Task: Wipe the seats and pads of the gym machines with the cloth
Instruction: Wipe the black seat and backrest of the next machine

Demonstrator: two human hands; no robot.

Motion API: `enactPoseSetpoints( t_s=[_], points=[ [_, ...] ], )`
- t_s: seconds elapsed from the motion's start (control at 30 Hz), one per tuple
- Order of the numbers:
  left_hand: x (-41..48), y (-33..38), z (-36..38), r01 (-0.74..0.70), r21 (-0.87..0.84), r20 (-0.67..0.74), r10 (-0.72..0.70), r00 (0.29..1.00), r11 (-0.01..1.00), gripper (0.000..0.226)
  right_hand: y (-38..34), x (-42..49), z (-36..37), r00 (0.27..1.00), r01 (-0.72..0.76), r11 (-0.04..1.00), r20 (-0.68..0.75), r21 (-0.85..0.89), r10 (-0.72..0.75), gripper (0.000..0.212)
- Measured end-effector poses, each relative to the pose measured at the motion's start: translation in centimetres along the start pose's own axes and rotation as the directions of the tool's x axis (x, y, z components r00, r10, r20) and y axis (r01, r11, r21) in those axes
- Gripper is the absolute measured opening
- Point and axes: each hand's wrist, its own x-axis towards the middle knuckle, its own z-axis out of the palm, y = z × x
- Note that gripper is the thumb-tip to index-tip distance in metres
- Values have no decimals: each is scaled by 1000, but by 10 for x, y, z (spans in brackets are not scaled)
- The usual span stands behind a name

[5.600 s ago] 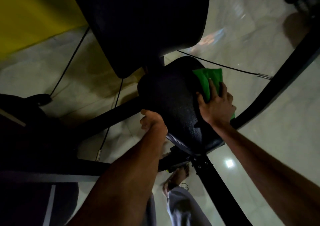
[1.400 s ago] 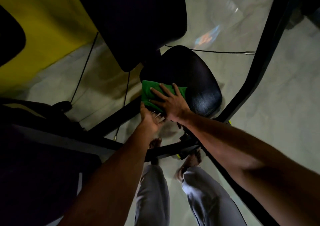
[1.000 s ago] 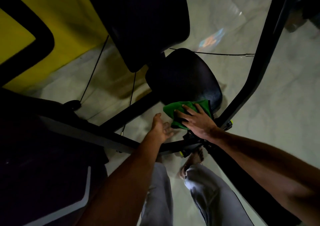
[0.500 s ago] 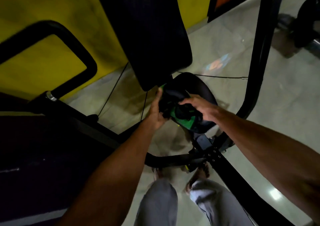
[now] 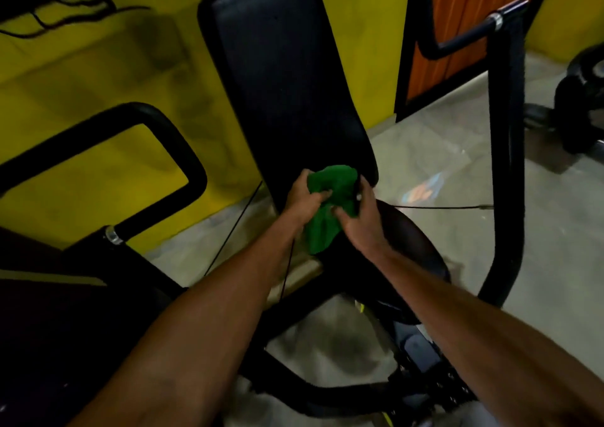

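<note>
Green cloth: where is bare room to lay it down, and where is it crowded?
The seat is bare to the right of the right hand; so is the floor between it and the black upright. Crowded: under the back pad, where the left hand also grips the green cloth.

Cloth (image 5: pixel 327 211) and right hand (image 5: pixel 361 220) partly hide the seat (image 5: pixel 418 250) (blurred).

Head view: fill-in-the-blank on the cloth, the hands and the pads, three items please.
1. The crumpled fabric cloth is ___ in colour.
2. The left hand and the right hand both hold the ___.
3. The wall behind the tall black padded backrest is painted ___.
Missing words: green; cloth; yellow.
</note>
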Motion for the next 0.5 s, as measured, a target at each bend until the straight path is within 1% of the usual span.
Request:
enactPoseSetpoints(
  t_s=[0.03,0.07,0.1,0.13,0.17,0.2,0.27,0.3,0.37,0.43,0.47,0.5],
  points=[
    [7,-3,-1,-37,71,-25,39,999,997,27,6,-4,12,997,72,992,-25,-102,-75,88],
    [18,-7,-2,-64,125,-67,73,995,990,27,13,-1,26,987,111,967,-87,-229,-134,93],
    [28,-11,-3,-76,166,-111,95,989,983,29,18,2,37,970,95,934,-177,-345,-165,96],
    [38,-15,-5,-70,190,-147,99,984,979,31,22,6,47,951,44,919,-265,-392,-159,99],
    [49,-20,-6,-71,191,-164,103,981,979,36,27,12,59,935,5,925,-326,-379,-139,99],
    [58,-24,-6,-68,186,-173,100,980,980,41,32,14,69,930,6,935,-343,-355,-136,96],
    [77,-34,-6,-70,180,-171,101,980,981,48,52,25,94,949,96,944,-256,-316,-182,87],
    [85,-39,-7,-67,195,-165,100,981,979,47,62,30,105,959,136,942,-199,-306,-203,84],
    [104,-54,-10,-65,256,-147,106,983,964,39,87,45,128,976,159,945,-97,-287,-194,84],
    [118,-68,-14,-61,314,-164,117,979,947,37,107,63,149,983,156,938,-47,-309,-179,84],
    [119,-73,-17,-74,348,-204,153,967,934,38,110,68,156,983,160,934,-37,-319,-181,84],
    [120,-80,-17,-116,402,-269,238,933,908,36,115,72,163,981,162,933,-46,-320,-186,84]
  ],
)
